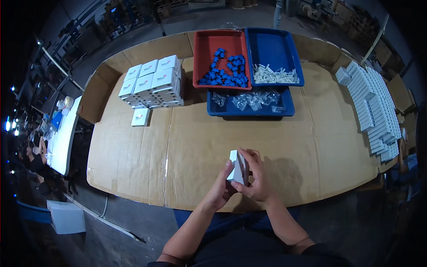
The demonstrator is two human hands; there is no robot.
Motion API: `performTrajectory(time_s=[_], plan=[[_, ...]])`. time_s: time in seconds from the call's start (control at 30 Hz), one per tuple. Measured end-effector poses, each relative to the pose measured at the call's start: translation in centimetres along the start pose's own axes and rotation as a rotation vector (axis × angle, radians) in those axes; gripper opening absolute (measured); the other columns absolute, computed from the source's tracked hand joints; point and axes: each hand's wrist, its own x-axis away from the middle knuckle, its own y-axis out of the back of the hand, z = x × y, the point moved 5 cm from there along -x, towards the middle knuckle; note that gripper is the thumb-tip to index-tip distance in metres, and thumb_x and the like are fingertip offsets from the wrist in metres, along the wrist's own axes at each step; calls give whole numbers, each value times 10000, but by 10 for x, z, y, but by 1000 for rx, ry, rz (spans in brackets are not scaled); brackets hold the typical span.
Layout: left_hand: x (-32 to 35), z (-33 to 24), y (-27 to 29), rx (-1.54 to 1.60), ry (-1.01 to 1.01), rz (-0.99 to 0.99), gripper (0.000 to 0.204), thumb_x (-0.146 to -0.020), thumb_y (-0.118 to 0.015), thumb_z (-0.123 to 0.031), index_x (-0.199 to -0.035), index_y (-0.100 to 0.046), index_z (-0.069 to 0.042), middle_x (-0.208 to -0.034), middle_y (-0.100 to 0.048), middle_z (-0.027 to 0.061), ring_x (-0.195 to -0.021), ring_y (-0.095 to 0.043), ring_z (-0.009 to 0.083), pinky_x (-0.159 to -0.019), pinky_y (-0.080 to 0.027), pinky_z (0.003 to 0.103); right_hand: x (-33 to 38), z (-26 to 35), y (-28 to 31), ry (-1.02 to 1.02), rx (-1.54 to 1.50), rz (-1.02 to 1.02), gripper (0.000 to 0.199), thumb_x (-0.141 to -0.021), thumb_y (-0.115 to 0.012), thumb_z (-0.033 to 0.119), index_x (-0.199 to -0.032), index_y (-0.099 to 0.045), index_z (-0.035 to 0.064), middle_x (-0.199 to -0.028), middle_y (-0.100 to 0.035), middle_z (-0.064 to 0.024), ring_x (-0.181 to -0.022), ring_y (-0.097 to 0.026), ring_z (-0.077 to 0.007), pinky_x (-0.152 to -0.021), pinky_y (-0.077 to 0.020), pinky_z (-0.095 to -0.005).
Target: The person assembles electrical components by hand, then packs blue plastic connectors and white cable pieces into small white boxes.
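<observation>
A small white box (pixel 235 168) is held on its edge between my two hands, just above the near middle of the cardboard-covered table (pixel 209 138). My left hand (pixel 219 189) grips it from the left, its thumb at the upper left edge. On the other side my right hand (pixel 257 178) is closed round the box, fingers over its far end and thumb at its near end. The face turned to the right is mostly hidden by my right hand. Whether the box is fully closed I cannot tell.
Beyond my hands stand a red tray (pixel 200 44) of blue plastic parts, a blue tray (pixel 271 42) of white plugs and a lower blue tray (pixel 249 111) of clear bags. White boxes (pixel 151 82) are stacked left, one single box (pixel 140 117) before them. Rows of white boxes (pixel 373 107) line the right.
</observation>
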Motion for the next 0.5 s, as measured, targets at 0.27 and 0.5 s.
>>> performTrajectory(time_s=[0.27, 0.5], plan=[[-7, 10, -9, -5, -78, -61, 542, -1074, -480, -550, -1335, -546, -80, -1174, -687, 59, -1027, -707, 160, -896, -593, 308, 7, -9, 8, 153, 51, -12, 873, -857, -788, 456, -1529, -474, -3, -1462, -493, -236, -1353, -514, -403, -1129, -440, -466], [-1, 9, -25, 15, -152, -82, 530, -1058, -517, -579, -1295, -562, -107, -1098, -674, 15, -954, -681, 114, -797, -577, 261, 12, -12, 8, 274, 98, -91, 859, -896, -751, 491, -1495, -490, -66, -1474, -523, -263, -1337, -541, -422, -1104, -465, -474]])
